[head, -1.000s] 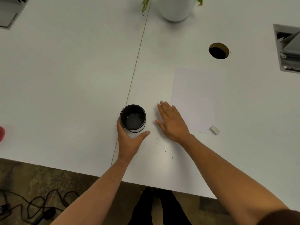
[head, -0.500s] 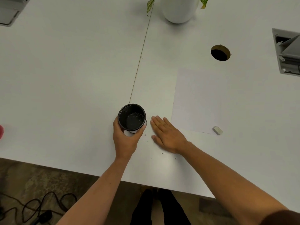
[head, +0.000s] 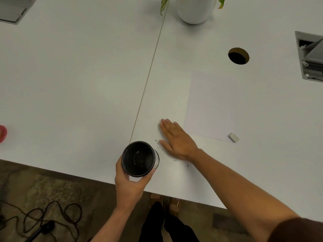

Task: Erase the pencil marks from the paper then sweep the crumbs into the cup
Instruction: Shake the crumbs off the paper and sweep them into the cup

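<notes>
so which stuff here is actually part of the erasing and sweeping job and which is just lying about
Part of the job:
cup
left hand
right hand
crumbs
paper
eraser

Just lying about:
plant pot
red thing
cables

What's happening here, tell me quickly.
A person is clearing eraser crumbs off a white table. The left hand grips a black cup near the table's edge. The right hand lies flat beside the crumbs. The paper and the eraser sit apart.
</notes>
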